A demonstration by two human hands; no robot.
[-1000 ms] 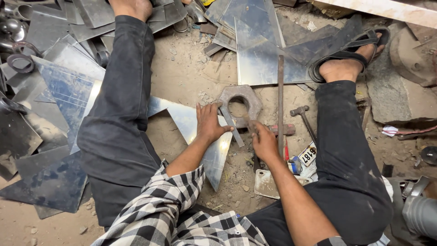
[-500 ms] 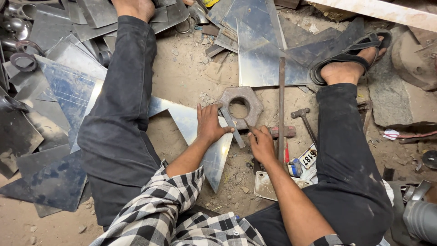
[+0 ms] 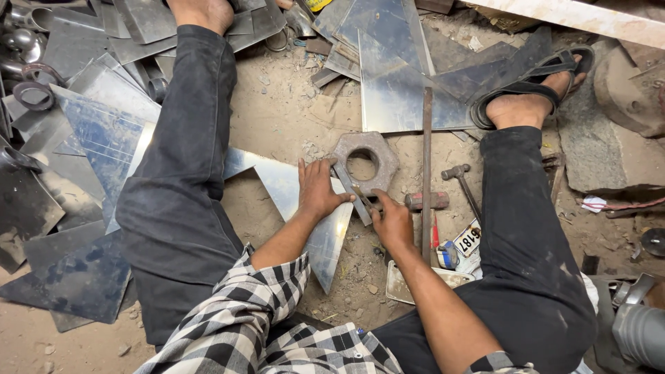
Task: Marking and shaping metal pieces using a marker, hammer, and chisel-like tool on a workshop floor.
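Seen from above, a person sits on a dusty floor, legs spread. At the centre of the frame the left hand point(image 3: 318, 190) lies flat, fingers spread, pressing a shiny triangular metal sheet point(image 3: 305, 208). Just to its right, the right hand point(image 3: 391, 221) is closed around a narrow flat metal strip point(image 3: 352, 194). The strip's long axis runs diagonally, pointing up-left from the grip across a rusty hexagonal nut point(image 3: 365, 161).

Grey pipe point(image 3: 641, 332) cut off (rt edge).
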